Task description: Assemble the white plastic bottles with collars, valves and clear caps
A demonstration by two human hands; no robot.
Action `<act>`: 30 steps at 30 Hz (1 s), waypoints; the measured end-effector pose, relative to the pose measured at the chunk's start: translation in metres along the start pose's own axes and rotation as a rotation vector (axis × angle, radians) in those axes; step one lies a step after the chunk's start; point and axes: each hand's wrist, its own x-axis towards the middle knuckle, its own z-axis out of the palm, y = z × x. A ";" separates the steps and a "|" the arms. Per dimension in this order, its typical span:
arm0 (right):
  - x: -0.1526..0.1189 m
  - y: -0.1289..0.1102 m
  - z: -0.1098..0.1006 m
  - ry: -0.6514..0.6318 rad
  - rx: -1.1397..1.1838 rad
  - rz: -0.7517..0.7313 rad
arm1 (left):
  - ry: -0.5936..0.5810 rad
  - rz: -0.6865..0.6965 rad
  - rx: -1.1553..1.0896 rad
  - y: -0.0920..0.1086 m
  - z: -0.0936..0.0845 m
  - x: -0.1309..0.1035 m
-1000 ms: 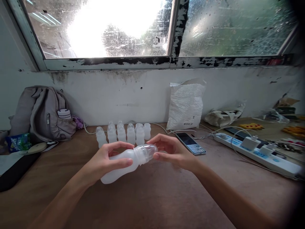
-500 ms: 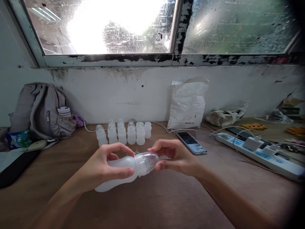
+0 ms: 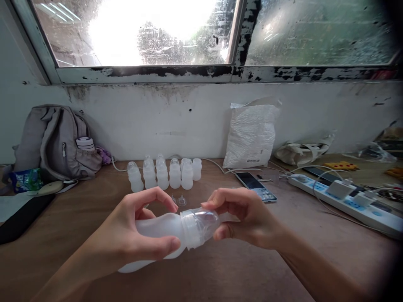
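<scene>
A frosted white baby bottle [image 3: 160, 230] lies tilted on its side in the air above the table, its base to the lower left. My left hand [image 3: 135, 235] is wrapped round its body. At the other end, a clear dome cap [image 3: 204, 226] covers the top, and my right hand [image 3: 242, 218] pinches that cap between thumb and fingers. Behind the hands, several similar bottles [image 3: 162, 174] stand upright near the wall. A small clear nipple [image 3: 181, 201] sits on the table just past the held bottle, with another partly hidden beside it.
A phone [image 3: 256, 186] lies right of the hands. Farther right stretches a white power strip [image 3: 346, 201] with chargers and cables. A white plastic package [image 3: 250, 134] leans on the wall; a grey backpack [image 3: 53, 142] and a black flat object [image 3: 25, 218] are at left.
Both hands and the bottle have come slightly lower and closer, the right hand also moving a little to the right. The small nipples behind them now show. The camera view has shifted slightly.
</scene>
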 end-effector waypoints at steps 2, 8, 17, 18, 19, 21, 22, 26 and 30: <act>-0.003 -0.003 0.003 0.018 -0.023 -0.006 | -0.006 0.015 -0.013 -0.001 -0.001 -0.004; -0.010 -0.012 0.009 0.074 -0.051 -0.048 | 0.063 0.059 -0.062 -0.004 0.006 -0.011; -0.005 -0.006 0.003 0.034 -0.043 -0.027 | 0.222 0.080 -0.083 0.004 0.020 -0.008; -0.004 -0.005 0.002 0.034 -0.042 -0.029 | 0.231 0.087 -0.088 0.004 0.021 -0.008; -0.004 -0.005 0.002 0.032 -0.041 -0.034 | 0.239 0.092 -0.094 0.003 0.021 -0.009; -0.005 -0.005 0.001 0.029 -0.047 -0.050 | 0.255 0.094 -0.108 0.002 0.023 -0.011; -0.006 -0.005 0.000 0.025 -0.054 -0.061 | 0.262 0.095 -0.117 0.001 0.023 -0.012; -0.010 -0.010 0.000 0.030 -0.067 -0.150 | 0.214 0.109 -0.208 -0.001 0.022 -0.012; -0.014 -0.024 0.007 0.175 -0.108 -0.195 | -0.016 0.149 -0.432 -0.005 0.023 0.000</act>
